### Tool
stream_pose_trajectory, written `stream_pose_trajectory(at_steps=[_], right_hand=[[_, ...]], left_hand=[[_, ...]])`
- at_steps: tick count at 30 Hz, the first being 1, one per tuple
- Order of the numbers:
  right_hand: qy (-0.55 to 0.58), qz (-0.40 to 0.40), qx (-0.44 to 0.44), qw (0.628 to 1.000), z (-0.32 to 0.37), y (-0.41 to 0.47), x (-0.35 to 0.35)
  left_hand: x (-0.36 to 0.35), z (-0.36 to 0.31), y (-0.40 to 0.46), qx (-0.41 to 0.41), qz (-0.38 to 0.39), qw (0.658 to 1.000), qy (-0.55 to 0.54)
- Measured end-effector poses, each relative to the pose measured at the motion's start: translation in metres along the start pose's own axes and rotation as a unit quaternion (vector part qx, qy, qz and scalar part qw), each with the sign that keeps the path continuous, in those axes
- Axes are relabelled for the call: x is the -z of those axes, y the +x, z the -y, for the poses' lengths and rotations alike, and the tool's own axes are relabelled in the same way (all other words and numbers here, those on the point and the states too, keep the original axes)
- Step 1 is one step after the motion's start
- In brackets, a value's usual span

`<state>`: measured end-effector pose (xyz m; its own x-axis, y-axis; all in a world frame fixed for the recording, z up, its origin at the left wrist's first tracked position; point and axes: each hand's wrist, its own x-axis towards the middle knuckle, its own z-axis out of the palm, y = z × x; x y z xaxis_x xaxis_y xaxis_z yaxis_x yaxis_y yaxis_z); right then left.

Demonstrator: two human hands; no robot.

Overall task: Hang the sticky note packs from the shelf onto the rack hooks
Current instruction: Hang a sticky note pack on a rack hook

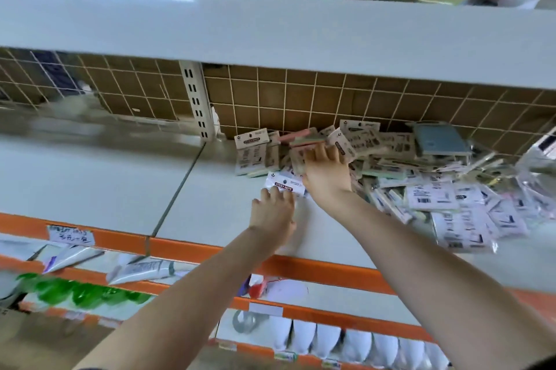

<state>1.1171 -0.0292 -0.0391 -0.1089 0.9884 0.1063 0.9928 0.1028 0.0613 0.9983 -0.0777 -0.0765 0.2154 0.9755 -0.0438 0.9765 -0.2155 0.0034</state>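
I'm at the pick-up step — both hands are on the shelf (210, 189), gathering packs, and nothing is near a hook yet. My left hand (272, 213) lies just in front of the pile (391, 165), its fingers (278, 193) straight and close together, pressing on a white pack (284, 183) labelled "STICKY NOTE" that lies flat at the pile's near-left edge. My right hand (326, 171) reaches into the pile itself, fingers loosely spread over a brown-carded pack; I cannot tell whether they pinch it or only touch it. More packs lean against the wire grid (301, 98) behind the pile. No hooks show from here, so I judge the next move calls for a firm pinch on one pack, lifting it clear of the pile, then finding the rack — with the card's hang hole kept free.
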Motion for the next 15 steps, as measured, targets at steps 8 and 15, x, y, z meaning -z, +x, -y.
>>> stream_pose_trajectory(at_steps=[8,15], right_hand=[[0.002,-0.016,0.005,1.0,-0.008,-0.015,0.007],[0.06,-0.071,-0.041,0.995,-0.022,-0.036,0.024]], left_hand=[[0.018,0.028,-0.005,-0.06,-0.037,0.995,-0.075],[0.025,0.051,-0.008,-0.007,-0.097,0.968,-0.231]])
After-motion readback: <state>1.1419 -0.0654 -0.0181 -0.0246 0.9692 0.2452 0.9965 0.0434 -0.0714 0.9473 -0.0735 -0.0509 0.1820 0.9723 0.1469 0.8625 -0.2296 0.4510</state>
